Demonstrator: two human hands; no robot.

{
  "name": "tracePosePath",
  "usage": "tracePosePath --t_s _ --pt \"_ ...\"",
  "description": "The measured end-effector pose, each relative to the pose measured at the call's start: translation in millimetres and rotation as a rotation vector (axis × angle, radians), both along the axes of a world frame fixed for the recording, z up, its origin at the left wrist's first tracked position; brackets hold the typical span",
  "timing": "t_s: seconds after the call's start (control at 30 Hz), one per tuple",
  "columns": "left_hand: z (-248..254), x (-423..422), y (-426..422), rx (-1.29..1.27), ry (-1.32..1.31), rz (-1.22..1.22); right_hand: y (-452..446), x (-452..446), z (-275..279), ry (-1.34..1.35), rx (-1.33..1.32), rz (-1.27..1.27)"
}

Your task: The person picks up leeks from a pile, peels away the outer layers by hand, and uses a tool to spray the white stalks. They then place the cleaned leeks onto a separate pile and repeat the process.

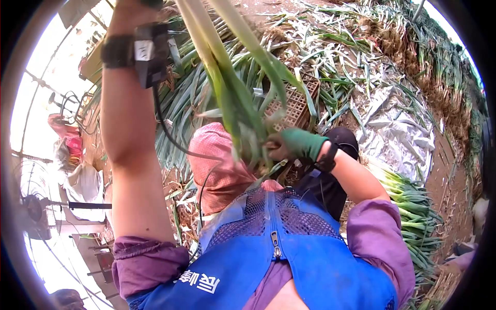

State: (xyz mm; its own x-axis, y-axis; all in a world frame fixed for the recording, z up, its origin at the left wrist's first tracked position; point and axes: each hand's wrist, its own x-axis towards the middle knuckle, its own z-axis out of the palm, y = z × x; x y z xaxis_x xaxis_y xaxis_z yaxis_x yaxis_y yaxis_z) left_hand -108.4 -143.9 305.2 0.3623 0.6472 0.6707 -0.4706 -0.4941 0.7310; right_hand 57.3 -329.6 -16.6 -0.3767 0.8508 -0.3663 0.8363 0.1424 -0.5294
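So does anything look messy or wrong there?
Messy, yes: leaf scraps lie strewn every which way beyond the crate, and the white sheet on the right is all crumpled instead of flat. I can't see anything clearly broken.

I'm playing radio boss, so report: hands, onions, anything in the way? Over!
Right hand green-gloved, at leafy end of green onions, grip blurred; left hand out of view. Stalks slanted, leaves downward. Black cable hanging nearby, might snag.
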Motion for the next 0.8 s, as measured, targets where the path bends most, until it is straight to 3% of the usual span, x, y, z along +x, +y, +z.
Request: tracePosePath --t_s 0.03,0.13,0.17,0.2,0.23,0.27,0.37,0.43,0.5,0.53,0.6,0.67,0.73,0.8 --pt "-2 -2 -26 0.118 0.011 0.166 -4 10 8 0.071 -0.001 -0.087" --pt "6 -6 -44 0.084 0.068 0.294 -5 60 20 0.119 0.094 -0.232" --pt "16 -19 -10 -0.003 0.091 0.112 -1 71 36 -0.052 0.033 -0.342" --pt "16 -14 -21 0.021 0.068 0.194 -2 104 15 0.020 0.398 -0.371" --pt "14 -7 -38 0.046 0.046 0.276 -6 115 31 0.051 0.364 -0.538" --pt "13 -2 -49 0.069 0.025 0.357 -3 130 46 -0.101 0.277 -0.549" --pt "15 -2 -20 0.113 0.043 0.359 -18 148 54 -0.382 0.408 -0.417" --pt "33 -28 83 -0.176 0.032 -0.023 -23 151 51 -0.421 0.606 -0.358" --pt "6 5 -3 0.051 0.072 0.288 -25 142 84 -0.232 0.748 -0.332" --pt "1 18 -25 0.027 0.072 0.367 -24 135 96 -0.137 0.812 -0.318" --pt "-4 31 -43 -0.018 0.070 0.527 -14 128 92 0.021 0.781 -0.255" --pt "-1 33 -17 -0.007 0.056 0.454 -12 104 81 0.140 0.753 -0.152" --pt "6 27 16 -0.031 0.074 0.420 -22 61 88 0.105 0.262 -0.398" --pt "6 17 37 -0.070 0.087 0.395 -10 67 -13 -0.172 0.348 -0.399"
